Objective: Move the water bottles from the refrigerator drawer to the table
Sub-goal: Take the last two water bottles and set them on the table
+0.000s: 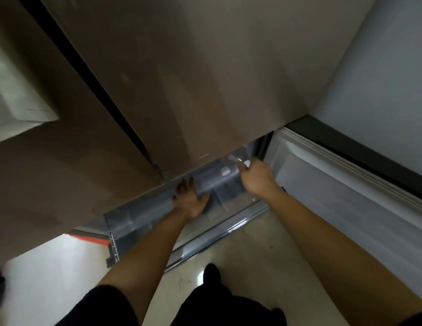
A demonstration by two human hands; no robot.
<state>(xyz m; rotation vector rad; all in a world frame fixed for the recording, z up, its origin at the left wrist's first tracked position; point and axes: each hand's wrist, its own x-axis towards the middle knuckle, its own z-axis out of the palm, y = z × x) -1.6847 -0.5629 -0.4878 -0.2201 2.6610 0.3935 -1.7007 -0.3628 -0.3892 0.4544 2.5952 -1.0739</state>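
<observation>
Nearest, the person stands on the pale floor (pixel 240 250), both bare arms reaching forward and down. The clear refrigerator drawer (pixel 144 212) is pulled out low ahead. The left hand (pixel 191 201) lies flat on its near-left top edge with the fingers spread wide, holding nothing.

Farther and to the right, the right hand (pixel 257 174) reaches into the drawer's far right corner. Its fingers curl toward the white-capped water bottles (pixel 225 171) lying there, but blur hides whether they have closed on one.

The step looks like taking the first bottle. It would go best with the left hand bracing the drawer so it cannot slide, and the right hand gripping a bottle around its body rather than its cap. The bottle should then be lifted clear of the brown upper doors (pixel 205 67) overhanging the far side, and kept off the open lower door (pixel 323 184) on the right. The counter is out of view.
</observation>
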